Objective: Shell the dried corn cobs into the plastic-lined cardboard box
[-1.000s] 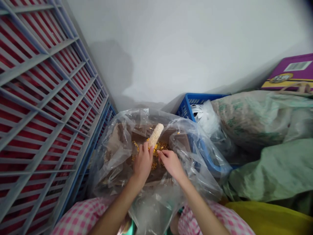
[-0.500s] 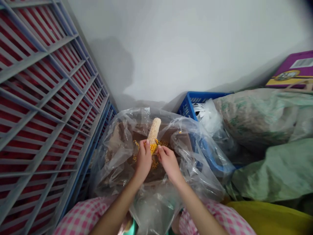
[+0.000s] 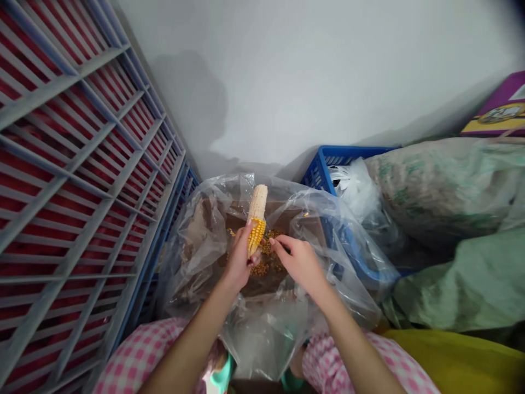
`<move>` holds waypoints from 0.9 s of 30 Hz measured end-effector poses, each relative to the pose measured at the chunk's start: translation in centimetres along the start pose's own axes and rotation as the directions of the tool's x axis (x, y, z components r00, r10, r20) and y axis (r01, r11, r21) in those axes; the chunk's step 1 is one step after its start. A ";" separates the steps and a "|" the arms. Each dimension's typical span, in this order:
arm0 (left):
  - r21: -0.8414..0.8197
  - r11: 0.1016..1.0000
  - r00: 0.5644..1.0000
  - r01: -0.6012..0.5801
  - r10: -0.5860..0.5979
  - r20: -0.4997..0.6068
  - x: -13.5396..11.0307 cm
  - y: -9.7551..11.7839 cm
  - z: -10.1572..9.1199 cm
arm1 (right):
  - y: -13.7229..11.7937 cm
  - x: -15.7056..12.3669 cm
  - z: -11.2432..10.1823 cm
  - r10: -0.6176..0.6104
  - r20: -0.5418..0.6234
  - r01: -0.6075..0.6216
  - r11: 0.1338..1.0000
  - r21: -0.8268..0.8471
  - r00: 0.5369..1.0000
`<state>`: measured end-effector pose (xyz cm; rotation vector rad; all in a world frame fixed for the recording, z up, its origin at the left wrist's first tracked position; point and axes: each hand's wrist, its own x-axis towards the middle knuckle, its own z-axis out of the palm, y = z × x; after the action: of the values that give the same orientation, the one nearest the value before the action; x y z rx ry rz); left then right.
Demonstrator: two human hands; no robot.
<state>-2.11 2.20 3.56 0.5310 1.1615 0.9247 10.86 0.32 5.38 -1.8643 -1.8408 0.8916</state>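
My left hand (image 3: 241, 258) grips the lower part of a corn cob (image 3: 257, 213), which stands nearly upright. Its upper part is bare and pale, while yellow kernels remain lower down. My right hand (image 3: 299, 265) is next to the cob, fingers extended towards it and holding nothing. Loose yellow kernels (image 3: 264, 260) lie below on brown cardboard (image 3: 256, 285), inside a clear plastic bag (image 3: 192, 257). My left hand hides the cob's lower end.
A grey rack (image 3: 82, 180) with red behind its slats stands at left, and a white wall (image 3: 287, 82) lies ahead. At right are a blue plastic crate (image 3: 340, 161), stuffed woven sacks (image 3: 445, 186) and a purple box (image 3: 500, 106). Pink checked cloth (image 3: 139, 350) covers my lap.
The cob has turned more upright, showing more of its kernels. My right hand has moved slightly right, away from the cob. The whole view has shifted slightly.
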 end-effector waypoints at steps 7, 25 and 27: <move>0.047 0.996 0.995 -0.081 0.084 -0.059 0.1 -0.4 -0.2 | -0.8 0.0 -0.5 -0.019 0.023 0.022 0.992 -0.123 1.000; 0.112 0.990 0.974 -0.084 0.105 -0.201 -0.2 -2.3 0.5 | -0.9 -1.9 3.6 0.126 -0.112 -0.152 0.952 -0.266 0.986; -0.040 0.998 0.978 -0.052 0.043 -0.206 -0.2 -2.6 0.7 | -1.4 -2.3 4.6 0.142 -0.146 -0.169 0.967 -0.193 0.979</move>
<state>-0.59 0.65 1.92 0.4358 1.3144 1.0632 6.88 -2.58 3.29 -2.1622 -1.7829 0.6303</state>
